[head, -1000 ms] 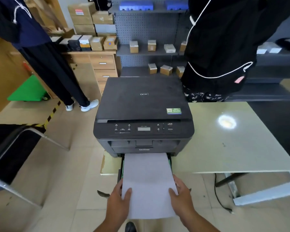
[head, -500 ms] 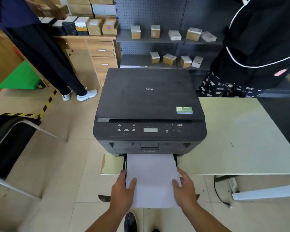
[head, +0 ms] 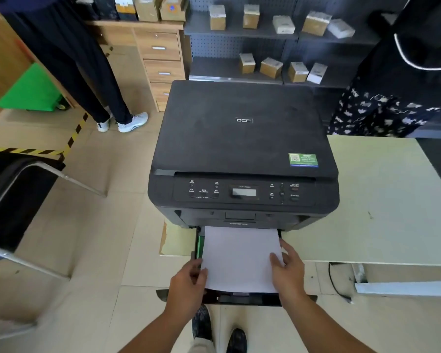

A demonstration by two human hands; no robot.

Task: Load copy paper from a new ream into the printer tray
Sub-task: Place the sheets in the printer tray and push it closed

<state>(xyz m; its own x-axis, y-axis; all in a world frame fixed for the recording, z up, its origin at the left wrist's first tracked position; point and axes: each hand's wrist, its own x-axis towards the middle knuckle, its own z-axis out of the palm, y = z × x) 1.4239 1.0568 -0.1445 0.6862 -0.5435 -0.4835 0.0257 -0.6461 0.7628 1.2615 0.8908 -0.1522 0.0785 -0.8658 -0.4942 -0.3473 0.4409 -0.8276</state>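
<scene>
A black printer [head: 243, 138] stands at the left end of a pale table [head: 382, 200]. Its paper tray [head: 242, 299] is pulled out toward me below the front panel. A stack of white copy paper [head: 239, 258] lies in the tray, its far edge under the printer's front. My left hand [head: 187, 289] grips the stack's near left corner. My right hand [head: 288, 271] holds the stack's right edge, thumb on top. The tray's black front lip shows just below the paper.
A black chair with a metal frame [head: 18, 200] stands at the left. One person [head: 69, 59] stands at the back left by wooden drawers [head: 161, 62]. Another person [head: 402, 80] stands behind the table at the right. A cable [head: 337, 286] hangs under the table.
The paper stack has slid farther into the tray toward the printer, and both hands followed it. My view has moved closer and lower over the printer.
</scene>
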